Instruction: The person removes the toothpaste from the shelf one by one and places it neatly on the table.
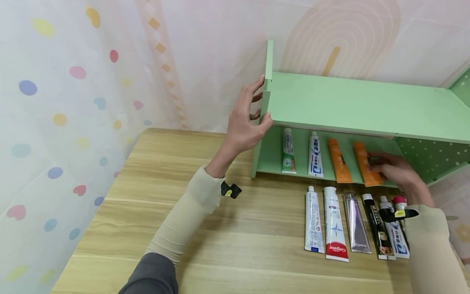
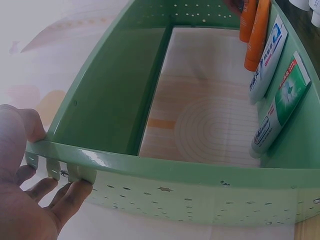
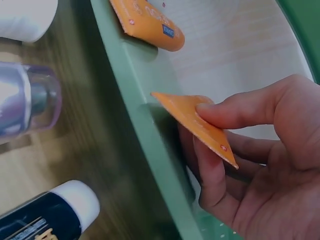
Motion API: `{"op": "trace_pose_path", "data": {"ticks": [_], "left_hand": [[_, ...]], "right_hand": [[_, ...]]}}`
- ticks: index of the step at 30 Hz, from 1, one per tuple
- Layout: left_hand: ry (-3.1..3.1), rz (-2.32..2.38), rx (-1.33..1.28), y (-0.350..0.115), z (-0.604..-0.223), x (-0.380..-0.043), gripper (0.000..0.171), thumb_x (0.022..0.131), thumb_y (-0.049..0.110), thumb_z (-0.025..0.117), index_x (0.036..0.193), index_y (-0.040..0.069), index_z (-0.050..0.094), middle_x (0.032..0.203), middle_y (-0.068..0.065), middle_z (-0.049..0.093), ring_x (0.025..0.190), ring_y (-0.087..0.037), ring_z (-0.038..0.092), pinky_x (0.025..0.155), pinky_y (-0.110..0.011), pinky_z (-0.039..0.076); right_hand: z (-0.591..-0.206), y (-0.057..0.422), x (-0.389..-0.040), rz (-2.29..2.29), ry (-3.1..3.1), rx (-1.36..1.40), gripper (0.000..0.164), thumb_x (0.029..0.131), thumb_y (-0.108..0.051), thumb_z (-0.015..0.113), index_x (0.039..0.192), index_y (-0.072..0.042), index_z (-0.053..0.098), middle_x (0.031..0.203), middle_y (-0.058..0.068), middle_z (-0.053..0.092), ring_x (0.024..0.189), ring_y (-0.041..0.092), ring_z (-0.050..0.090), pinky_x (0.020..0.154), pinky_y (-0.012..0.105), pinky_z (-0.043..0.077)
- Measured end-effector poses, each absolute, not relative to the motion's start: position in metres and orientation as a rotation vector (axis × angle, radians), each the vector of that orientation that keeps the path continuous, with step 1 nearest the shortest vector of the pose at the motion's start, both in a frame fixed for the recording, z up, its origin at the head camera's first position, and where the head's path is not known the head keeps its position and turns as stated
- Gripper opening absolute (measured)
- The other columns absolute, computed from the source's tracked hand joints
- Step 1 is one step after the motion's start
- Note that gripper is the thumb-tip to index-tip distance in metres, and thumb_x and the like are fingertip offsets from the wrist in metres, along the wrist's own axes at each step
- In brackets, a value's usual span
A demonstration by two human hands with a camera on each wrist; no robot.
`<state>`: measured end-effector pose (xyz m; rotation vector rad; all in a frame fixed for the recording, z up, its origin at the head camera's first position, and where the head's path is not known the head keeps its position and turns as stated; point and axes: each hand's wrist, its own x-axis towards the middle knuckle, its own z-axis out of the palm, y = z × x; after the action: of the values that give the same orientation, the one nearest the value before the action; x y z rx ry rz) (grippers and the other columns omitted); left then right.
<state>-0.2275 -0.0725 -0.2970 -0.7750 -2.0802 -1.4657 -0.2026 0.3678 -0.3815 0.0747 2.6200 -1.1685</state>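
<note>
My left hand (image 1: 246, 120) grips the left side panel (image 1: 269, 61) of a green two-tier shelf (image 1: 360, 100), fingers curled round its edge. In the right wrist view, my right hand (image 3: 270, 150) pinches the flat end of an orange tube (image 3: 192, 115) between thumb and fingers. That tube is over the lower board, at the right end of a row. Left of it lie another orange tube (image 1: 339, 159), a white-and-blue toothpaste tube (image 1: 315, 157) and a white-and-green toothpaste tube (image 1: 288, 153).
On the wooden table (image 1: 220, 253) in front of the shelf lie several more tubes: a white one (image 1: 313, 220), a red-ended Colgate tube (image 1: 335, 224), a silver-purple tube (image 1: 355, 224) and a black tube (image 1: 377, 226) among them. My right forearm partly covers the rightmost ones. A patterned curtain (image 1: 202, 49) hangs behind.
</note>
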Motion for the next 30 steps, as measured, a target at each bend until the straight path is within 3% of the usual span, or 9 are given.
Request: {"op": "trace_pose_path", "data": {"ticks": [4, 8, 20, 30], "left_hand": [[-2.076, -1.468, -0.775, -0.072, -0.297, -0.227, 0.078, 0.087, 0.002, 0.060, 0.159, 0.014, 0.036, 0.158, -0.006, 0.042, 0.134, -0.026, 0.057, 0.082, -0.035, 0.063], [-2.068, -1.469, -0.783, -0.072, -0.297, -0.227, 0.078, 0.086, 0.003, 0.059, 0.160, 0.013, 0.035, 0.158, -0.006, 0.042, 0.134, -0.025, 0.057, 0.083, -0.036, 0.063], [-2.076, -1.482, -0.774, -0.073, -0.296, -0.227, 0.077, 0.087, 0.002, 0.060, 0.159, 0.014, 0.035, 0.158, -0.006, 0.041, 0.134, -0.026, 0.057, 0.086, -0.037, 0.063], [-2.062, -1.468, -0.786, -0.073, -0.296, -0.227, 0.078, 0.087, 0.002, 0.060, 0.160, 0.012, 0.035, 0.158, -0.007, 0.041, 0.134, -0.027, 0.057, 0.083, -0.035, 0.063]], "right_hand": [[-0.384, 0.370, -0.195, -1.222, 2.619, 0.100, 0.069, 0.105, -0.025, 0.055, 0.159, 0.006, 0.024, 0.093, -0.033, 0.056, 0.070, 0.006, 0.052, 0.061, 0.028, 0.049], [-0.385, 0.372, -0.188, -1.214, 2.667, 0.066, 0.068, 0.106, -0.024, 0.054, 0.159, 0.005, 0.025, 0.095, -0.038, 0.055, 0.079, 0.001, 0.057, 0.066, 0.026, 0.053], [-0.378, 0.378, -0.157, -1.167, 2.770, 0.060, 0.066, 0.103, -0.027, 0.058, 0.162, -0.012, 0.032, 0.107, -0.034, 0.049, 0.074, 0.005, 0.055, 0.060, 0.030, 0.050], [-0.383, 0.392, -0.134, -1.141, 2.862, 0.149, 0.068, 0.103, -0.031, 0.059, 0.163, -0.017, 0.031, 0.110, -0.029, 0.042, 0.084, -0.011, 0.050, 0.065, 0.021, 0.047]]}}
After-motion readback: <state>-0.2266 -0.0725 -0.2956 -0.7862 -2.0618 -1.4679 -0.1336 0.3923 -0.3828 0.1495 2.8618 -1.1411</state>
